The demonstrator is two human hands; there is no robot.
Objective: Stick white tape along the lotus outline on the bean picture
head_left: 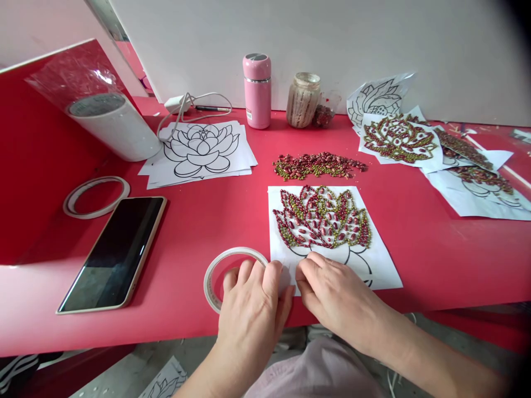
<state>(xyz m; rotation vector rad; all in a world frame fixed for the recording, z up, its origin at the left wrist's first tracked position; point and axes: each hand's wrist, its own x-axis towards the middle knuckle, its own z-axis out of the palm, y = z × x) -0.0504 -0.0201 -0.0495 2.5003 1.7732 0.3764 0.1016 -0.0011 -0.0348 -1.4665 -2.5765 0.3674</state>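
Note:
A white sheet with a lotus outline (384, 271) lies at the near edge of the red table (207, 221); its petals are filled with red beans and green beans. My left hand (251, 309) rests on a roll of white tape (215, 271), its fingers curled at the sheet's lower left corner. Against it, my right hand (332, 290) has its fingertips pinched at the same corner. What the fingers hold is too small to make out.
A pile of loose beans (317, 165) lies behind the sheet. A phone (116, 251), a second tape roll (95, 196), a large film roll (112, 124) and blank lotus sheets (201, 149) lie left. Pink flask (257, 91), jar (302, 99), finished lotus sheets (398, 138) stand far right.

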